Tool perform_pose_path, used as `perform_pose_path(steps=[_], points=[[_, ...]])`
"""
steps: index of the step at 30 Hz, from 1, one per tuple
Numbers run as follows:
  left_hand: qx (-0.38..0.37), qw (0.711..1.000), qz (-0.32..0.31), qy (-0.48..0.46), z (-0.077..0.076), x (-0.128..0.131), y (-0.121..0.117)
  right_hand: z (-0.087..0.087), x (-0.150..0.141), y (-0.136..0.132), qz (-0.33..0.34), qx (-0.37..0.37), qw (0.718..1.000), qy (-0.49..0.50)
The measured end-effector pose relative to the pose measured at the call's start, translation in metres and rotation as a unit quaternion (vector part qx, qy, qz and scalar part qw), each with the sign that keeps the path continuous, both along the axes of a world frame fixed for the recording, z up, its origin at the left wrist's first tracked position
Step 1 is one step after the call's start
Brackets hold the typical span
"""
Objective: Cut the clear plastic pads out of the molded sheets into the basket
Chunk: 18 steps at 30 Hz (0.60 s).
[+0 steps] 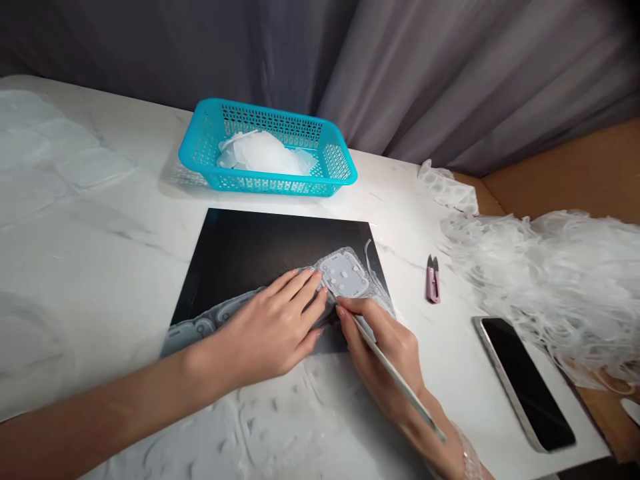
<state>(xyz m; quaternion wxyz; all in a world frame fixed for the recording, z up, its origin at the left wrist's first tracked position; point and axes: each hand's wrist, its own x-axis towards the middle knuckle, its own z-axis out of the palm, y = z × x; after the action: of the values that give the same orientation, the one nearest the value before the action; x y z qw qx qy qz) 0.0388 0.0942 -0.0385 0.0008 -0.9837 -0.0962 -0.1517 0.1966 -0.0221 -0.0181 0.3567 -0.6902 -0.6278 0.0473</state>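
On the black mat [250, 247] lies a translucent, rubbery-looking moulded sheet [345, 275] with rounded shapes and small raised spots. My left hand [280, 327] rests on it palm down, fingers stretched out and slightly spread. Beside those fingertips, my right hand [383, 353] pinches a slim, pale pen-like tool [395, 377]. The tool's tip touches or nearly touches the sheet near its right end; whether it is a blade cannot be made out. A thin loose strip [369, 257] curls beside the sheet.
Behind the mat stands a blue perforated basket [270, 185] with whitish translucent pieces inside. Pink thread snips [433, 280] and a phone [525, 383] lie on the right. Farther right is a heap of translucent scraps [555, 280]. More clear sheets [45, 153] lie left and in front.
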Motion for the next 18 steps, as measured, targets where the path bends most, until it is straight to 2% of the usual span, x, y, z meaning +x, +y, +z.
perform_pose_path(steps=[4, 11, 18], points=[[-0.005, 1.0, 0.0, -0.011, 0.0, 0.0, 0.0, -0.003, -0.002, 0.004, 0.007, 0.011, 0.999, -0.041], [-0.023, 1.0, -0.008, -0.009, -0.001, 0.001, 0.001, -0.005, -0.005, 0.011, 0.023, -0.035, 0.996, -0.081], [-0.041, 0.999, 0.003, 0.0, 0.002, 0.001, 0.0, 0.013, -0.012, -0.002, 0.035, -0.079, 0.991, -0.101]])
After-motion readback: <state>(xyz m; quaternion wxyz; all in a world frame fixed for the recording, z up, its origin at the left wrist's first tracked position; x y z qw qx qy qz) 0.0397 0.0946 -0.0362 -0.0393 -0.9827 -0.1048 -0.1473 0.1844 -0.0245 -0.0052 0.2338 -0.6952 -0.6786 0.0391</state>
